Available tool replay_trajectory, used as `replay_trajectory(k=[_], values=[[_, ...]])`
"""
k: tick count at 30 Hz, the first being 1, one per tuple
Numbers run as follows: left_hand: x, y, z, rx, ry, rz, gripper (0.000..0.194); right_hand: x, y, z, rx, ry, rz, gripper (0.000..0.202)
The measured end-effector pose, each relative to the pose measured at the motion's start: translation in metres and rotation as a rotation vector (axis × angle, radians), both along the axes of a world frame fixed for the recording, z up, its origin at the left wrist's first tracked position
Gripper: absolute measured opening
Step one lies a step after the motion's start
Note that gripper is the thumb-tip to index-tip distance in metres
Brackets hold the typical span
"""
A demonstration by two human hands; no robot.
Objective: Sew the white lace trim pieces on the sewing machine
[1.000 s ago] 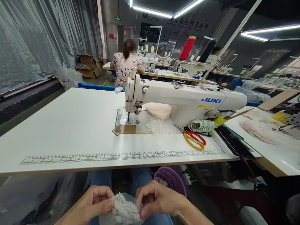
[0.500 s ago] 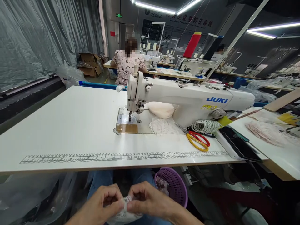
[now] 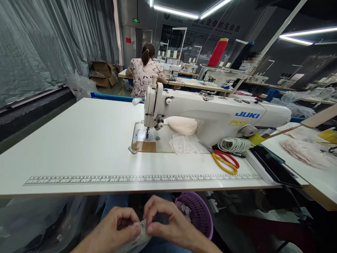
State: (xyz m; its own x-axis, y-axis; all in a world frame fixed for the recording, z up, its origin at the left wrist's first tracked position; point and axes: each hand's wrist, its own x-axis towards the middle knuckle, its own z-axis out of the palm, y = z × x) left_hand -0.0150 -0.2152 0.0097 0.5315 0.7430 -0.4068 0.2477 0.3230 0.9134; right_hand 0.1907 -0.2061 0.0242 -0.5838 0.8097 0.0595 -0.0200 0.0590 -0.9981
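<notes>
Below the table's front edge, over my lap, my left hand point(image 3: 119, 228) pinches a piece of white lace fabric point(image 3: 140, 239) between thumb and fingers. My right hand point(image 3: 165, 221) grips the same lace close beside it, with thumb and fingertips at its upper edge. The two hands almost touch. Part of the fabric is hidden behind my left hand. A white sewing machine point(image 3: 210, 110) stands on the white table point(image 3: 79, 140) in front of me, with no fabric under its needle.
Beside the machine lie lace pieces point(image 3: 183, 144), red and yellow scissors point(image 3: 226, 162), a coil of white cord point(image 3: 234, 144) and a phone point(image 3: 273, 165). A purple basket point(image 3: 201, 214) stands below the table. A person point(image 3: 146, 73) sits farther back.
My right hand's fingers have lifted and shifted at the lace edge, and less of the lace shows between the hands. The camera view has moved slightly.
</notes>
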Motion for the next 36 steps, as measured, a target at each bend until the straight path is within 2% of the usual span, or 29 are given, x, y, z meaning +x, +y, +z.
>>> replay_trajectory(k=[4, 6, 9, 12, 15, 18, 24, 30, 33, 36], values=[[-0.005, 0.004, 0.007, -0.087, -0.117, 0.054, 0.051, 0.024, 0.010, 0.018, 0.150, -0.043, 0.241, 0.032], [-0.003, 0.007, 0.016, -0.075, -0.079, 0.034, 0.046, 0.028, 0.014, 0.023, 0.142, -0.037, 0.205, 0.037], [0.000, 0.010, 0.028, -0.017, 0.008, -0.021, 0.033, 0.018, 0.017, 0.022, 0.016, -0.012, 0.043, 0.028], [0.002, 0.010, 0.034, 0.092, 0.081, -0.052, 0.023, 0.003, 0.018, 0.017, -0.052, -0.135, 0.128, 0.041], [0.000, 0.009, 0.034, 0.121, 0.128, -0.035, 0.022, -0.005, 0.018, 0.012, -0.023, -0.301, 0.204, 0.036], [-0.006, 0.007, 0.031, 0.102, 0.155, 0.005, 0.024, -0.006, 0.017, 0.013, -0.100, -0.337, 0.207, 0.034], [-0.015, 0.010, 0.022, 0.117, 0.171, -0.029, 0.030, -0.005, 0.014, 0.022, -0.171, -0.363, 0.107, 0.016], [0.001, 0.009, 0.018, 0.101, 0.107, 0.092, 0.036, -0.004, 0.013, 0.017, -0.143, -0.467, -0.006, 0.019], [-0.001, 0.010, 0.033, 0.087, 0.102, 0.144, 0.038, -0.008, 0.014, 0.021, -0.110, -0.521, -0.036, 0.021], [-0.013, 0.030, 0.065, 0.200, 0.197, 0.123, 0.036, -0.020, 0.027, 0.035, -0.086, -0.482, -0.032, 0.019]])
